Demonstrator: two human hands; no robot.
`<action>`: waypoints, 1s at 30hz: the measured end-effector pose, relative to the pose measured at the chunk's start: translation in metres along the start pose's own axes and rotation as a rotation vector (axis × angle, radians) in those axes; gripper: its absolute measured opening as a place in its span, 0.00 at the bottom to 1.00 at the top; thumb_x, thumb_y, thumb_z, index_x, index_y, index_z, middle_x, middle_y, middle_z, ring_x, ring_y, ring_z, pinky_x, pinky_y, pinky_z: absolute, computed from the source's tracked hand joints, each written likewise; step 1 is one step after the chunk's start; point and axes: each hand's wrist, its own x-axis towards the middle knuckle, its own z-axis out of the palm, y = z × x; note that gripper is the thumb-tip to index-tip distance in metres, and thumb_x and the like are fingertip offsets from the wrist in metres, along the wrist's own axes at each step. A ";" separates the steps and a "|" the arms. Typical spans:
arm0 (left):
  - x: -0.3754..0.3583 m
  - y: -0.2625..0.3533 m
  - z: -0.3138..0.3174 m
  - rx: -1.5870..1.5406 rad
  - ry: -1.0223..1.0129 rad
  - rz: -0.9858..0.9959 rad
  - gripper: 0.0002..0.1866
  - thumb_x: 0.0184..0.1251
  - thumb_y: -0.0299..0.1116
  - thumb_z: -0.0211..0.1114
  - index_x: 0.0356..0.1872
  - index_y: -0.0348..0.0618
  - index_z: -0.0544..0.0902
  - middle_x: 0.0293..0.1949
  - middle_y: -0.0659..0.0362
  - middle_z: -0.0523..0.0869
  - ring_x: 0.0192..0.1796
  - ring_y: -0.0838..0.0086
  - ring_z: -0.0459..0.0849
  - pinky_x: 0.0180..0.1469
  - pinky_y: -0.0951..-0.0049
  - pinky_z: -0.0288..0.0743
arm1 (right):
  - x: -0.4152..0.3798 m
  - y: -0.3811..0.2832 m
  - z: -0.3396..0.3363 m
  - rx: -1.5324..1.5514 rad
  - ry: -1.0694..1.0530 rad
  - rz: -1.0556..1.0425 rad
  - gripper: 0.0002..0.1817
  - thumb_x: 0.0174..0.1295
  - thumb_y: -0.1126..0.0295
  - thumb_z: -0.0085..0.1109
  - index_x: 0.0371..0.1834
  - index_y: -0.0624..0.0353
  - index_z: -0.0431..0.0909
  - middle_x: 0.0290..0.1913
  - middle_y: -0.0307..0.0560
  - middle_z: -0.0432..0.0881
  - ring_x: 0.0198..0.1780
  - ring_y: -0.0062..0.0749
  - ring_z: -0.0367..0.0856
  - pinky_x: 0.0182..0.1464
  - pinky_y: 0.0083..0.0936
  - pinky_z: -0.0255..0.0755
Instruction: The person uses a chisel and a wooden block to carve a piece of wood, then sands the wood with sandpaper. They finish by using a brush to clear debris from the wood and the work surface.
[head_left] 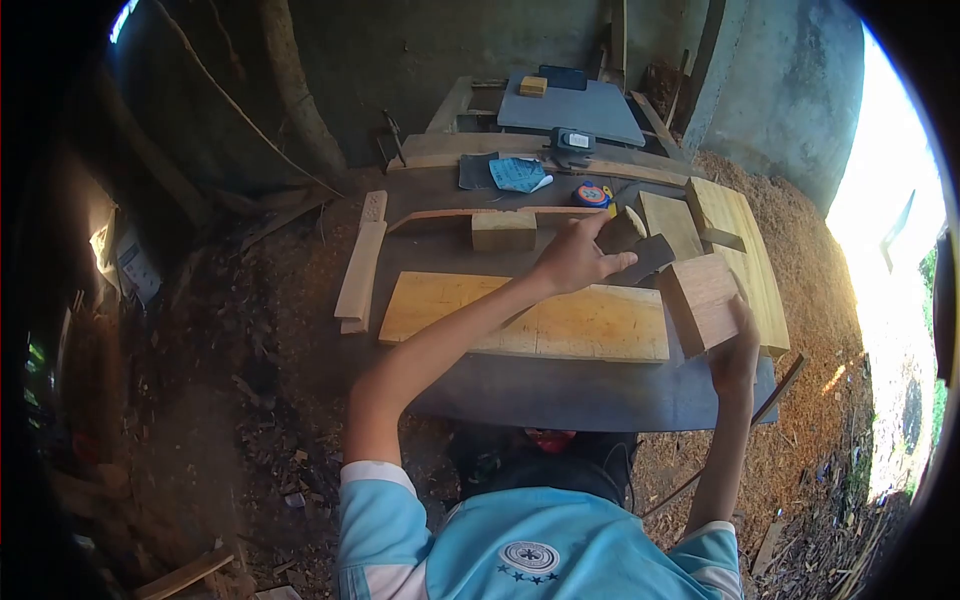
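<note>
My left hand (582,257) is closed on a dark flat piece (645,262), like sandpaper, above the far edge of a long yellow board (540,316). A rounded wooden piece (622,230) shows just beyond its fingers; whether the hand holds it too I cannot tell. At the right, my right hand (738,345) grips a thick reddish-brown wood block (703,295) by its right side. The block is tilted, close to the board's right end. A pale wood plank (740,220) lies behind and to the right of it.
Beyond the board are a small wood block (504,232), a tape measure (592,194), blue sandpaper (519,174) and a black device (572,142). Narrow wood pieces (361,275) lie at the table's left edge. A grey board (570,108) is farther back.
</note>
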 end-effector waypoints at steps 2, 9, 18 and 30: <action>-0.001 0.001 0.000 -0.005 -0.015 0.013 0.38 0.52 0.43 0.72 0.57 0.24 0.69 0.31 0.47 0.85 0.24 0.75 0.83 0.29 0.76 0.75 | 0.011 -0.008 0.001 -0.177 0.011 -0.110 0.31 0.62 0.54 0.48 0.65 0.59 0.63 0.53 0.46 0.74 0.51 0.28 0.74 0.47 0.24 0.69; -0.004 0.005 0.005 -0.050 -0.065 -0.074 0.27 0.50 0.39 0.71 0.48 0.31 0.76 0.31 0.49 0.85 0.30 0.68 0.85 0.37 0.69 0.77 | 0.053 -0.094 -0.018 -0.692 0.333 -0.810 0.20 0.66 0.65 0.46 0.58 0.61 0.70 0.44 0.48 0.76 0.37 0.27 0.78 0.37 0.19 0.71; -0.002 -0.002 0.012 -0.047 -0.087 -0.127 0.26 0.47 0.39 0.72 0.45 0.33 0.78 0.29 0.50 0.85 0.32 0.64 0.86 0.40 0.67 0.77 | 0.050 -0.052 0.021 -0.740 -0.074 -0.513 0.24 0.64 0.63 0.51 0.62 0.60 0.69 0.49 0.56 0.77 0.49 0.33 0.77 0.52 0.30 0.70; -0.005 -0.011 0.014 -0.043 -0.094 -0.141 0.21 0.50 0.36 0.73 0.42 0.34 0.79 0.31 0.55 0.86 0.27 0.77 0.84 0.32 0.76 0.76 | 0.072 -0.046 -0.044 -0.643 0.633 -0.716 0.22 0.64 0.62 0.48 0.57 0.67 0.68 0.46 0.55 0.76 0.49 0.44 0.74 0.51 0.33 0.68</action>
